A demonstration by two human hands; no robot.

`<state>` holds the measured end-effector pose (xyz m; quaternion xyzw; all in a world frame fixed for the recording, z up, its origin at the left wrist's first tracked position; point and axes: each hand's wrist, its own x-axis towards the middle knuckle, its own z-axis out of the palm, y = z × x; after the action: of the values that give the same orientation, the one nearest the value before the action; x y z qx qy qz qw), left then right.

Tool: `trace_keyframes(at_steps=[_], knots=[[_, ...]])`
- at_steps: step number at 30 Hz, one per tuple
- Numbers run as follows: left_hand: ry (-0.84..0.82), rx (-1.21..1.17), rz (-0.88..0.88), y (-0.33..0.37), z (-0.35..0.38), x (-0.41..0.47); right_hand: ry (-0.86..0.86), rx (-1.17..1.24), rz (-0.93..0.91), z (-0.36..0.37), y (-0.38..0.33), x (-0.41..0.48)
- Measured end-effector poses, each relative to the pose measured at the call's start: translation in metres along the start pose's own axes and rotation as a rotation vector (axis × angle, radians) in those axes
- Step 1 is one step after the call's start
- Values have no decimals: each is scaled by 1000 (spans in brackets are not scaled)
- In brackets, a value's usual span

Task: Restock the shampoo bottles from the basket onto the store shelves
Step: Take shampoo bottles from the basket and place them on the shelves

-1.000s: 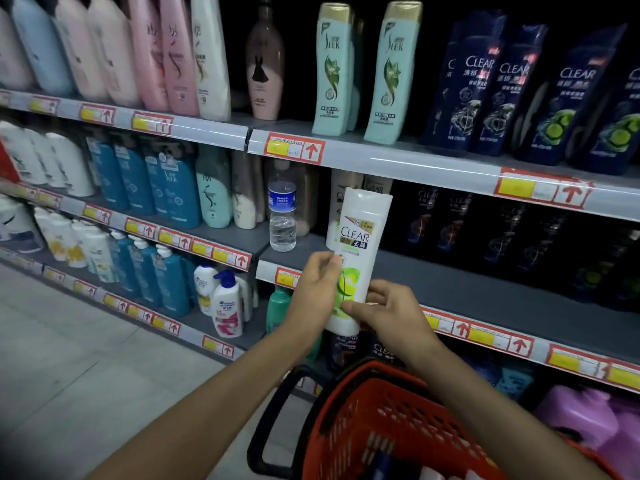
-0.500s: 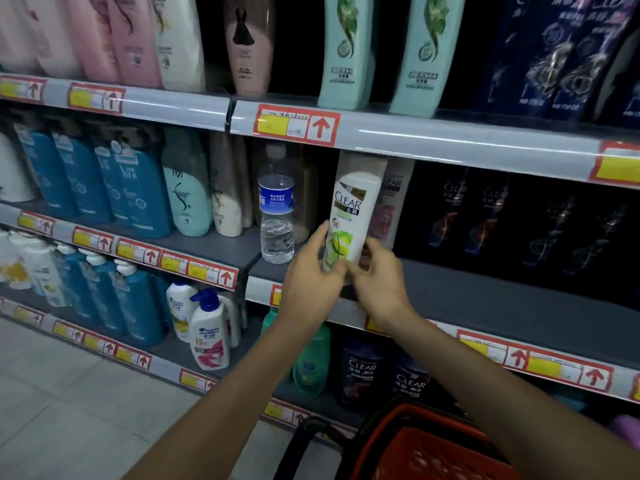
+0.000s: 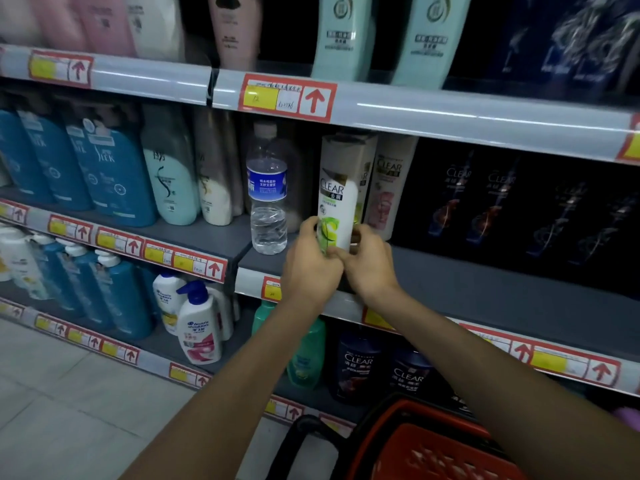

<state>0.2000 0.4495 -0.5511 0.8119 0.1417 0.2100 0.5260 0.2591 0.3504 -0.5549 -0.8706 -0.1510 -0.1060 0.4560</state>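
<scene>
A white CLEAR shampoo bottle (image 3: 337,199) with a green label stands upright, cap down, on the grey middle shelf (image 3: 485,282). My left hand (image 3: 310,263) grips its lower left side and my right hand (image 3: 369,263) grips its lower right side, so its base is hidden. Other white CLEAR bottles (image 3: 389,188) stand right behind it. The red basket (image 3: 426,445) sits at the bottom of the view, below my arms.
A clear water bottle (image 3: 267,192) stands just left of the held bottle. Dark CLEAR bottles (image 3: 485,199) fill the back of the shelf to the right, with bare shelf in front. Teal and blue bottles (image 3: 114,168) line the left section.
Both hands have carried the white bottle up and forward from above the basket into the middle shelf, in front of the other white CLEAR bottles. The view has moved closer to the shelves.
</scene>
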Motion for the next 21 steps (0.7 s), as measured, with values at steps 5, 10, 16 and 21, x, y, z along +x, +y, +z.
trace_keyframes(at_steps=[5,10,16,21], knots=[[-93,158,-20,17,-21,-12,-105,-117,82,-34,-8,-13],[-201,395,-28,32,-42,-47,-222,-292,43,-95,-16,-47],[-291,685,52,79,-58,-95,-364,-405,-2,-164,-31,-90],[-314,800,179,118,-53,-136,-426,-508,-35,-224,-29,-125]])
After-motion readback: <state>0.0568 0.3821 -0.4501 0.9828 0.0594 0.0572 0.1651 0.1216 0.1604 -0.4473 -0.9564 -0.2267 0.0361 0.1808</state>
